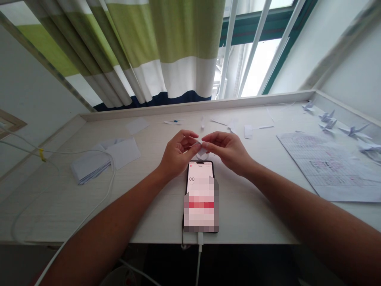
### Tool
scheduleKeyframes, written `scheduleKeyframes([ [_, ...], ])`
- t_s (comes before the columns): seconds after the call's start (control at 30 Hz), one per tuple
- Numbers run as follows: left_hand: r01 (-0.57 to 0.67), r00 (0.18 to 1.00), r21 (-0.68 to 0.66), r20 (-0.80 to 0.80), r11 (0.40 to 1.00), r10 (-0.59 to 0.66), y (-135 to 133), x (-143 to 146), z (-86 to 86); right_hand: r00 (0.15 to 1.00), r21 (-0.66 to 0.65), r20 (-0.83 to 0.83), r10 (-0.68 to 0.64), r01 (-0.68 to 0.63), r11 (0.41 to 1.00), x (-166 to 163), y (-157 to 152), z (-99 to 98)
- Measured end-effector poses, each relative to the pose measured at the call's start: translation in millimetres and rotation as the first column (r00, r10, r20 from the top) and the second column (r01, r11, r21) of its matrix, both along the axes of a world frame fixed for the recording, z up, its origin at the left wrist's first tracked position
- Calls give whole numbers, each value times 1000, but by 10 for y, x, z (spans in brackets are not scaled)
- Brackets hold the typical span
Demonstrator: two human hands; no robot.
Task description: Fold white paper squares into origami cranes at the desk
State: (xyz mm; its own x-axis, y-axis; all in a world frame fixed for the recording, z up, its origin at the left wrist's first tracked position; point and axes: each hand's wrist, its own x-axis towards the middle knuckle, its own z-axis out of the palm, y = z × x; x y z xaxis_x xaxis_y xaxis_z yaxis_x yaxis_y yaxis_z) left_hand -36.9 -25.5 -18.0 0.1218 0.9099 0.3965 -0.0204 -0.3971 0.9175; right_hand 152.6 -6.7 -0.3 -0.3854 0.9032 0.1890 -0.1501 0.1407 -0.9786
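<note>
Between my two hands is a small folded piece of white paper (pixel 203 150), held just above the top end of a phone. My left hand (pixel 182 151) is closed, its thumb and forefinger pinching the paper's left side. On the right edge, my right hand (pixel 224 147) pinches the same paper between thumb and fingertips. Fingers partly cover the paper, so its full shape is hidden. Below them the phone (pixel 200 190) lies face up with its screen lit, partly blurred, and a white cable (pixel 200 248) plugged into its lower end.
Stacked white papers (pixel 92 163) lie on the left, crossed by a white cable (pixel 112 163). Paper scraps (pixel 248 131) are scattered along the back. At right sit several folded paper cranes (pixel 327 116) beside a written sheet (pixel 324 167). A raised rim (pixel 190 106) borders the desk's back.
</note>
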Motion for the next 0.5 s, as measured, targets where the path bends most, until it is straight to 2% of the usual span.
scheduleKeyframes([
  [0.23,-10,1000,-104,-6,995,9,-40,7,83,1000,65,27,-9,7,998,0,-31,30],
  [0.37,-78,997,-92,-18,993,77,-23,22,75,999,68,11,-32,31,997,-4,-30,11],
  [0.5,-108,994,-75,1,991,108,-23,33,47,997,73,72,-39,34,997,7,-20,8],
])
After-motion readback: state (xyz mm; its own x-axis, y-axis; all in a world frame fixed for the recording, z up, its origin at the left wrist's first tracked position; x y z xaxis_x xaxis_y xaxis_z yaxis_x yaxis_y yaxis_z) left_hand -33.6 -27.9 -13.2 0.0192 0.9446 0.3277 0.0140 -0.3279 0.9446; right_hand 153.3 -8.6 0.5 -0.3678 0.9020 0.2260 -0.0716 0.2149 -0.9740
